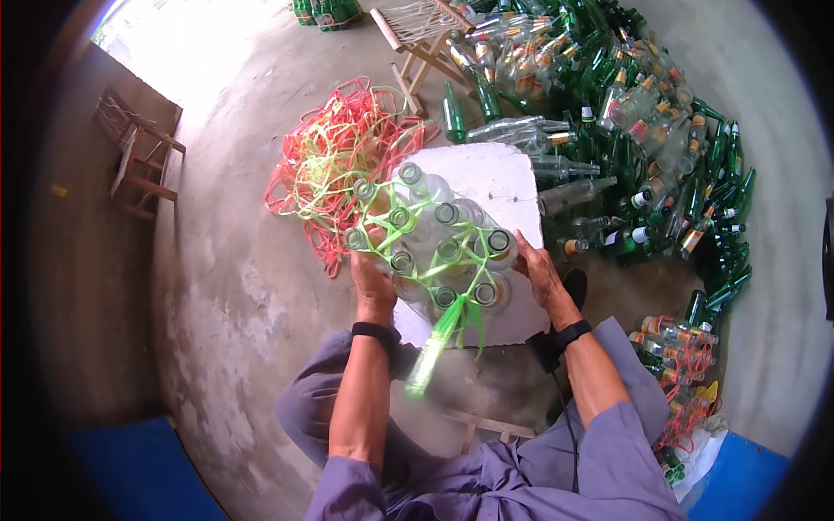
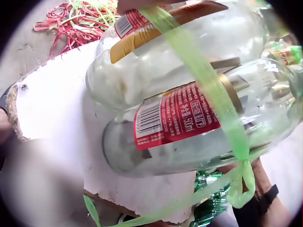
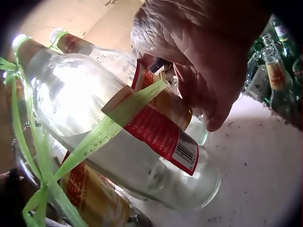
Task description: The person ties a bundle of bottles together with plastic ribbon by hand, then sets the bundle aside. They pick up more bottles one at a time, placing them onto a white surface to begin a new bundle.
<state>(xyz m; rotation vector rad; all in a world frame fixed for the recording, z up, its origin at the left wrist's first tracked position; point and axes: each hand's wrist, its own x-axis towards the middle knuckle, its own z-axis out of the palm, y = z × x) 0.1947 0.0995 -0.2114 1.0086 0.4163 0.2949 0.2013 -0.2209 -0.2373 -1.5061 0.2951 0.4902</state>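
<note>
A bundle of several clear glass bottles (image 1: 447,250), laced around the necks with green strap (image 1: 424,280), is held over a white board (image 1: 486,174). My left hand (image 1: 373,285) grips its left side and my right hand (image 1: 542,276) its right side. In the left wrist view, a red-labelled bottle (image 2: 180,118) lies tilted under the green band (image 2: 208,85); only a strip of a hand shows at the top edge. In the right wrist view, my right hand (image 3: 203,52) curls its fingers against a bottle behind the front bottle (image 3: 142,142). Most left fingers are hidden.
Red and green straps (image 1: 343,156) lie heaped beyond the board's left side. Loose green and clear bottles (image 1: 643,130) are piled along the right wall. A wooden folding stool (image 1: 421,56) stands ahead, and a wooden chair (image 1: 143,165) at far left.
</note>
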